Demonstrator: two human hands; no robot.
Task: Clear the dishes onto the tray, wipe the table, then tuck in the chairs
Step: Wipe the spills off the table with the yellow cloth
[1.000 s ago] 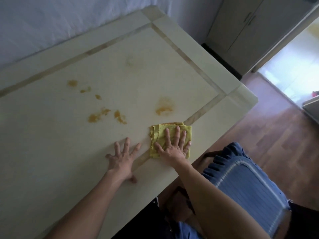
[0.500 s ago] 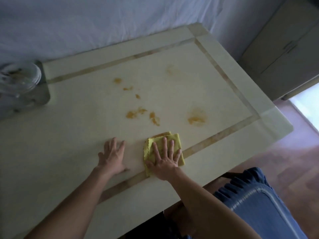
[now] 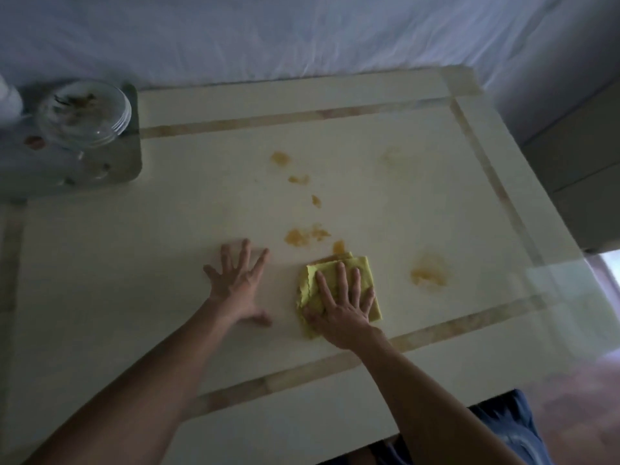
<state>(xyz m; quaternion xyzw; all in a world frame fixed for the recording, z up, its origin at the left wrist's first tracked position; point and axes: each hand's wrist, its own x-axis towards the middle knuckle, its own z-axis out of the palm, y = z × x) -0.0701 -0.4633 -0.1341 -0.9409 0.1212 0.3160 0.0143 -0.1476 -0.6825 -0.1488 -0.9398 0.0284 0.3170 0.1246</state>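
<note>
Head view shows the right hand (image 3: pixel 345 303) pressing a folded yellow cloth (image 3: pixel 355 273) flat on the table (image 3: pixel 134 263), fingers straight and slightly spread, just below orange smears (image 3: pixel 297 237). Beside it the left hand (image 3: pixel 240 283) rests palm-down, fingers splayed. Stacked glass plates (image 3: pixel 84 112) sit on the tray (image 3: pixel 127 162) at far left; no writing is legible.

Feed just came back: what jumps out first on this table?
The orange smears across the middle of the table, unwiped. Just below them, the right hand presses a folded yellow cloth flat, the left hand beside it. Dirty glass plates sit on the far-left tray.
</note>
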